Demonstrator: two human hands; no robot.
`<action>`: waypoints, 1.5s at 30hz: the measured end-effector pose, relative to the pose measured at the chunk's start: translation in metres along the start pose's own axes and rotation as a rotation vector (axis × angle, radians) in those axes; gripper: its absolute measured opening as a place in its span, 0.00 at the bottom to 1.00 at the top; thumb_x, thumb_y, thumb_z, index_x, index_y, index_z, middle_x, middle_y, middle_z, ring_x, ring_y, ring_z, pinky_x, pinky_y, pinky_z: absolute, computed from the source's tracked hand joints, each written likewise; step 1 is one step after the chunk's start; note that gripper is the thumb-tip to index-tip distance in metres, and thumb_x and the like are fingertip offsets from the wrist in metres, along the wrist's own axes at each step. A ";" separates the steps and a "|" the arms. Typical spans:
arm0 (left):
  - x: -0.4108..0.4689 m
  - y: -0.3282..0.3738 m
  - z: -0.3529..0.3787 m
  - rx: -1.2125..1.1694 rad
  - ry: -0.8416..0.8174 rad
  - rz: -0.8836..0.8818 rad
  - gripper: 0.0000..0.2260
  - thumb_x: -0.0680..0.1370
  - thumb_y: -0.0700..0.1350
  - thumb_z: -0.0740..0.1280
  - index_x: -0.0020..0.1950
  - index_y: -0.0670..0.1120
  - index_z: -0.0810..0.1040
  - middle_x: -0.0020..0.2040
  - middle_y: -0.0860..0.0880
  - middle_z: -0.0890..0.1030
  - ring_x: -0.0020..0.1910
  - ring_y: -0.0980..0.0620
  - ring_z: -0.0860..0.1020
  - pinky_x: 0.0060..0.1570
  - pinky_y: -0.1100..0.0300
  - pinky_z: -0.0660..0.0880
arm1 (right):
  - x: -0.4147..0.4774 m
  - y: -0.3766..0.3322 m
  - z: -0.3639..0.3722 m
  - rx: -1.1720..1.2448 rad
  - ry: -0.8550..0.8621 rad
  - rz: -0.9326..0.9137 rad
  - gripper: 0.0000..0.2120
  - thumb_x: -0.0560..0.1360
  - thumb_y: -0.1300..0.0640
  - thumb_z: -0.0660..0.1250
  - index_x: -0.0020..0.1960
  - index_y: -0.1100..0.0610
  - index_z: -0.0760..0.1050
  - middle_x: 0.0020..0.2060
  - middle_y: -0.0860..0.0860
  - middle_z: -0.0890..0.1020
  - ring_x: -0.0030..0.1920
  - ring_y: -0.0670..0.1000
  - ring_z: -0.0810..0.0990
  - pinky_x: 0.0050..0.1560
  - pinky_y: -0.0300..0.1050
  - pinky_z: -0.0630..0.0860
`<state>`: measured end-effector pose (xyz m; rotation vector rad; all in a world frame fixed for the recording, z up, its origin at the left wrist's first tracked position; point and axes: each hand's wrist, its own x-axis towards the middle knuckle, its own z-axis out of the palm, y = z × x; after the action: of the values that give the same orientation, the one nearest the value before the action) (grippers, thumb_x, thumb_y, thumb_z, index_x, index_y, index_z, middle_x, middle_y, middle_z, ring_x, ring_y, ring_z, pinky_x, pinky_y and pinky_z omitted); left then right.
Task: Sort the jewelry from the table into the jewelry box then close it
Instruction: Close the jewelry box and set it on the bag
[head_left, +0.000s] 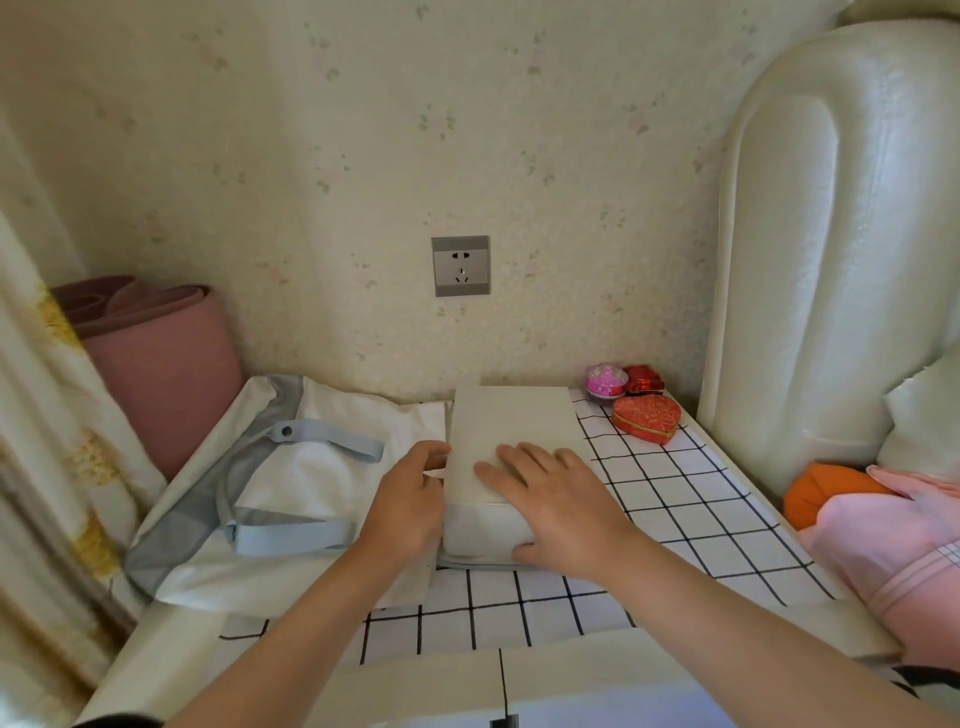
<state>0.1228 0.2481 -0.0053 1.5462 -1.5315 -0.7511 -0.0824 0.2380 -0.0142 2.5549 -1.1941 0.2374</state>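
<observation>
A cream rectangular jewelry box stands in the middle of the checked table with its lid down. My right hand lies flat on the near part of the lid, fingers spread and straight, thumb down the front corner. My left hand is at the box's left side, fingers curled against its edge; what they touch there is hidden. No loose jewelry shows on the table.
A white and grey bag with pale blue straps lies left of the box. A red heart-shaped case, a pink round case and a small red box sit at the back right. Pink cloth lies on the right.
</observation>
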 end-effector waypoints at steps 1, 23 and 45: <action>0.000 -0.004 -0.003 -0.025 -0.014 -0.036 0.19 0.78 0.32 0.54 0.61 0.49 0.74 0.56 0.50 0.80 0.50 0.50 0.81 0.52 0.50 0.80 | -0.002 -0.002 0.000 -0.015 0.000 0.003 0.51 0.58 0.40 0.78 0.75 0.51 0.60 0.70 0.56 0.70 0.67 0.59 0.72 0.58 0.57 0.75; 0.010 0.006 -0.045 0.536 0.075 0.001 0.22 0.75 0.26 0.57 0.51 0.49 0.83 0.52 0.47 0.78 0.42 0.53 0.77 0.38 0.69 0.70 | -0.004 0.004 -0.008 0.322 0.183 0.168 0.27 0.79 0.38 0.53 0.70 0.51 0.72 0.66 0.48 0.76 0.64 0.52 0.75 0.61 0.51 0.73; -0.001 0.017 -0.011 0.417 -0.092 -0.082 0.16 0.75 0.61 0.67 0.50 0.50 0.78 0.51 0.50 0.73 0.43 0.57 0.75 0.40 0.66 0.69 | 0.011 0.037 0.003 1.634 -0.073 1.043 0.38 0.62 0.38 0.72 0.66 0.56 0.73 0.54 0.54 0.85 0.51 0.54 0.85 0.40 0.46 0.79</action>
<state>0.1238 0.2522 0.0142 1.9091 -1.7830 -0.5764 -0.1040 0.2064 -0.0061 2.3162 -3.1165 2.0333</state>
